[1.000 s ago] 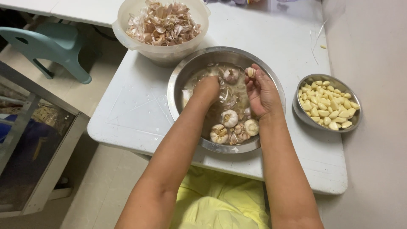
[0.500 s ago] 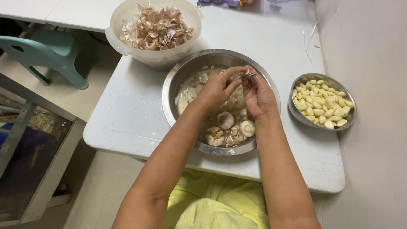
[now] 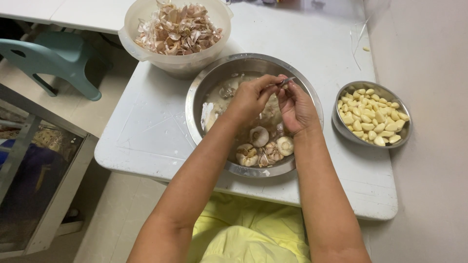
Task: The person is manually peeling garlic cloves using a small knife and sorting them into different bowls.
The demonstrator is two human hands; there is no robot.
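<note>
clove: pinched at right hand [image 3: 296, 108] fingertips, over far side of big bowl [image 3: 197, 92]
left hand [image 3: 251, 97]: closed on small blade [image 3: 286, 81], tip at the clove, pointing right
nearer hand: both meet there
peeled cloves [image 3: 370, 117]: right, well apart

Large bowl [image 3: 195, 104] sitting at the middle of the table [image 3: 151, 131], garlic bulbs [image 3: 261, 146] lying in its near part — both hands meeting above it, left hand [image 3: 249, 100] just left of right hand [image 3: 296, 109]. Tub of garlic skins [image 3: 176, 30] standing behind it and to the left, touching its far rim. Small bowl [image 3: 341, 127] sitting well to the right, peeled cloves [image 3: 371, 117] lying in it — stool [image 3: 53, 56] standing off the table's left edge, on the floor.
</note>
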